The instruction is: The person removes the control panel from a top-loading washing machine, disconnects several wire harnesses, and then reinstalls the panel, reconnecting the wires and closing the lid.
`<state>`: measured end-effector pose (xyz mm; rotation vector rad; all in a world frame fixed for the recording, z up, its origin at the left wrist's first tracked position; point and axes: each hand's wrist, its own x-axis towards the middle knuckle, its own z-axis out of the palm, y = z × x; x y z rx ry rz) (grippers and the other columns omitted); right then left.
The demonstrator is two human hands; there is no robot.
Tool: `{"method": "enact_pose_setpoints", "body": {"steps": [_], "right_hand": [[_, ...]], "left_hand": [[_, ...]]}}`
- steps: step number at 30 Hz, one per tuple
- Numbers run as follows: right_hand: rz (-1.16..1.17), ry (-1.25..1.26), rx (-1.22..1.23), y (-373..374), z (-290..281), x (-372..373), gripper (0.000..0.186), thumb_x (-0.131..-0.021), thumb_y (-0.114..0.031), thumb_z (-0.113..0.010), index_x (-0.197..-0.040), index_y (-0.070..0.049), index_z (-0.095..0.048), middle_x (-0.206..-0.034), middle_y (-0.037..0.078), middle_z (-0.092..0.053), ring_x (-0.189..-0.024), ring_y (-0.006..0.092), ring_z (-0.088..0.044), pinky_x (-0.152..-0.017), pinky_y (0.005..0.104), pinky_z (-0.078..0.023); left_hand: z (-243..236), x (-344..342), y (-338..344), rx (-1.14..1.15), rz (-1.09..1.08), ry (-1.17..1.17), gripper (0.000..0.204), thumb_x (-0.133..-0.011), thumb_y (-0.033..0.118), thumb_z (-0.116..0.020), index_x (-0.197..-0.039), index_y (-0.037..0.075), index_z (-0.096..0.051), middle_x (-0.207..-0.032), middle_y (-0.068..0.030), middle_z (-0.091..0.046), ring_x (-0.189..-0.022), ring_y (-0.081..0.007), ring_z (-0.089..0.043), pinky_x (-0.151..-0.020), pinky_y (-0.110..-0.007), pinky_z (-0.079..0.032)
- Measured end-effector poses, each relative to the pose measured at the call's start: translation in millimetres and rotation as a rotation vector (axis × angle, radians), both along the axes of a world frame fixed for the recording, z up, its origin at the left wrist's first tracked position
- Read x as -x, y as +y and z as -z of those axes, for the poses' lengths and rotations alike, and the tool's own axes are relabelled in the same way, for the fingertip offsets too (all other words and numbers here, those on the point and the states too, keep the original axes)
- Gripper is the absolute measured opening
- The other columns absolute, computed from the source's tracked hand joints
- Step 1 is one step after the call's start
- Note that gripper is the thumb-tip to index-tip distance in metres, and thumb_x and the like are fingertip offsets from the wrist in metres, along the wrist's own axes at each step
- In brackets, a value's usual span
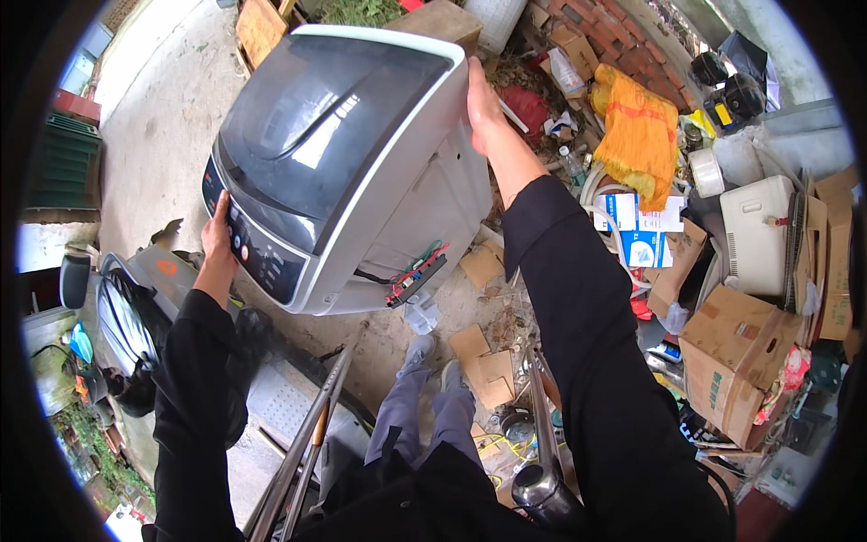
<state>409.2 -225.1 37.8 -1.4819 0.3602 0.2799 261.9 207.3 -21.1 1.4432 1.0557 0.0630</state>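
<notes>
Both my hands hold up a washing machine top cover [397,194] with a dark see-through lid [316,126] and a grey rim. It is tilted, so its underside shows on the right. My left hand [217,239] grips the front edge by the black control panel [257,248], thumb on top. At the far right corner my right hand [485,104] is closed on the rim; part of its fingers is hidden behind the cover. A dark circuit strip [417,278] with red and green wires hangs from the open underside.
Cardboard boxes [736,357], an orange woven sack [637,126] and a cream plastic casing [757,235] lie heaped on the right. Metal bars [302,434] stand beside my legs. A parked scooter [131,316] is at left. Flattened cardboard [483,366] lies by my feet.
</notes>
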Motion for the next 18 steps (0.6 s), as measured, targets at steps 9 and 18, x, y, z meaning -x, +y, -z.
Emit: {"method": "enact_pose_setpoints", "body": {"steps": [9,18], "right_hand": [[0.002,0.002,0.080,-2,-11,12,0.088,-0.101,-0.067,-0.029,-0.154,0.003,-0.040,-0.160,0.021,-0.039,-0.148,0.0315,-0.036,-0.121,0.0424,-0.025],[0.167,-0.066,-0.265,-54,23,173,0.061,-0.109,-0.052,-0.040,-0.128,0.002,-0.061,-0.124,0.008,-0.062,-0.112,0.0172,-0.054,-0.101,0.0321,-0.041]], "left_hand": [[16,-4,11,-0.067,-0.026,0.017,0.065,-0.079,0.063,-0.081,-0.101,0.003,-0.070,-0.078,0.0009,-0.057,-0.059,-0.0116,-0.058,-0.046,-0.031,-0.048],[-11,8,4,-0.030,0.320,0.080,0.066,-0.084,0.064,-0.075,-0.112,0.005,-0.069,-0.079,-0.0006,-0.065,-0.060,-0.0110,-0.062,-0.053,-0.030,-0.051]]}}
